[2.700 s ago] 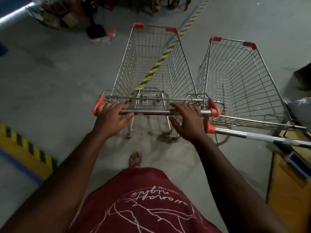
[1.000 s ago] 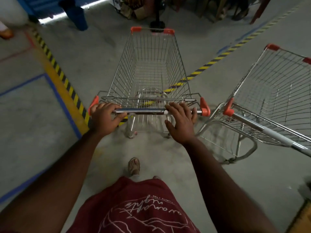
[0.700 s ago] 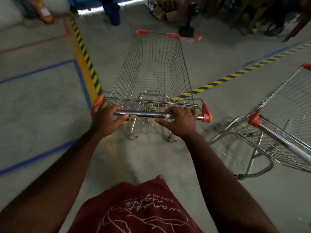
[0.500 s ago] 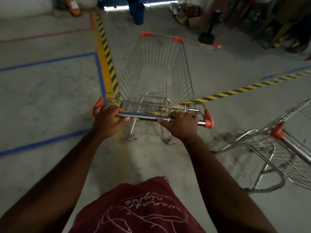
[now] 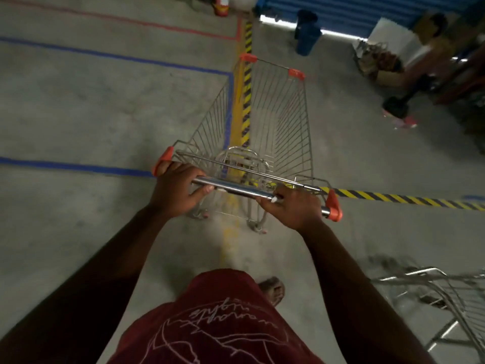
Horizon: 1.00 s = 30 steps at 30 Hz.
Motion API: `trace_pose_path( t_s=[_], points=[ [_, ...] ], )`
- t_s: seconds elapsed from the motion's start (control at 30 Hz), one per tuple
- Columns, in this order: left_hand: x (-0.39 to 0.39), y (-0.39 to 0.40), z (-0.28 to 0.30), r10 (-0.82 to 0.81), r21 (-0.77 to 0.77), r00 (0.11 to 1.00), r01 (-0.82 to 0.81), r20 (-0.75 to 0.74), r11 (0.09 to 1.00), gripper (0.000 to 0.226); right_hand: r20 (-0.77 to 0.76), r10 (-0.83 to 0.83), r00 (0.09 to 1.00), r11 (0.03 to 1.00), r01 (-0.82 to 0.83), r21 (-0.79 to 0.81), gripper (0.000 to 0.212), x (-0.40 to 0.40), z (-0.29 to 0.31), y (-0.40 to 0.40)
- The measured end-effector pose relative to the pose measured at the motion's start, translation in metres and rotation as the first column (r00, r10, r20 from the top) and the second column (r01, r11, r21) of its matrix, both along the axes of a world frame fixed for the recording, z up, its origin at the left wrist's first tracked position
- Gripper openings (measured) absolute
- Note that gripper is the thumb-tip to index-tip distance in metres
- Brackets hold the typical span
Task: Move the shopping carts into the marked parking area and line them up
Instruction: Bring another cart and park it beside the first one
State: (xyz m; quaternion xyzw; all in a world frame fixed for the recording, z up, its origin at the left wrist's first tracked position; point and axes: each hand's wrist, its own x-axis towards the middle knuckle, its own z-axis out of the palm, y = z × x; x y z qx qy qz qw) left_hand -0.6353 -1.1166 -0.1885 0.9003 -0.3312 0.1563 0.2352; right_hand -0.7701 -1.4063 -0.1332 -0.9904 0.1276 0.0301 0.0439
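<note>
An empty wire shopping cart (image 5: pixel 286 119) with orange corner caps stands in front of me. Its chrome handle bar (image 5: pixel 236 189) runs across the middle of the view. My left hand (image 5: pixel 178 190) grips the bar near its left orange end, and my right hand (image 5: pixel 291 208) grips it near the right end. The cart's basket sits over a yellow-and-black striped floor line (image 5: pixel 245 82), and blue tape lines (image 5: pixel 78 166) mark bays on the floor to the left. Part of a second wire cart (image 5: pixel 446 298) shows at the lower right edge.
A blue bin (image 5: pixel 307 32) stands ahead by a blue shutter. Boxes and clutter (image 5: pixel 380 61) and a black stand base (image 5: pixel 396 107) fill the upper right. A second striped line (image 5: pixel 406 199) runs off to the right. A red floor line (image 5: pixel 131 21) crosses the far left.
The cart and I have swung to the left, so the striped line and blue-taped bays now lie under and beside it. The second cart has slipped back to the lower right.
</note>
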Motion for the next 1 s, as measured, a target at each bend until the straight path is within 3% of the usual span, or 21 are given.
trace_pose_path(
  t_s=[0.1, 0.3, 0.7, 0.9, 1.0],
  points=[
    [0.007, 0.057, 0.002, 0.059, 0.004, 0.998, -0.059, -0.024, 0.998, 0.034, -0.085, 0.085, 0.993, 0.995, -0.081, 0.051, 0.063, 0.029, 0.007, 0.048],
    [0.036, 0.169, 0.005, 0.155, 0.023, 0.986, -0.154, -0.068, 0.988, 0.038, 0.080, 0.211, 0.974, 0.977, -0.207, -0.048, 0.063, 0.074, -0.007, 0.155],
    [0.142, 0.382, 0.004, 0.282, 0.063, 0.958, -0.279, -0.046, 0.958, 0.035, 0.165, 0.319, 0.933, 0.945, -0.301, -0.126, 0.060, 0.227, -0.024, 0.360],
    [0.215, 0.489, 0.008, 0.315, 0.093, 0.941, -0.305, -0.123, 0.948, 0.030, 0.102, 0.372, 0.923, 0.928, -0.373, -0.011, 0.071, 0.317, -0.023, 0.459],
    [0.251, 0.549, 0.013, 0.337, 0.072, 0.927, -0.329, -0.165, 0.942, 0.034, 0.117, 0.384, 0.916, 0.922, -0.388, 0.017, 0.064, 0.357, -0.021, 0.520]
  ],
)
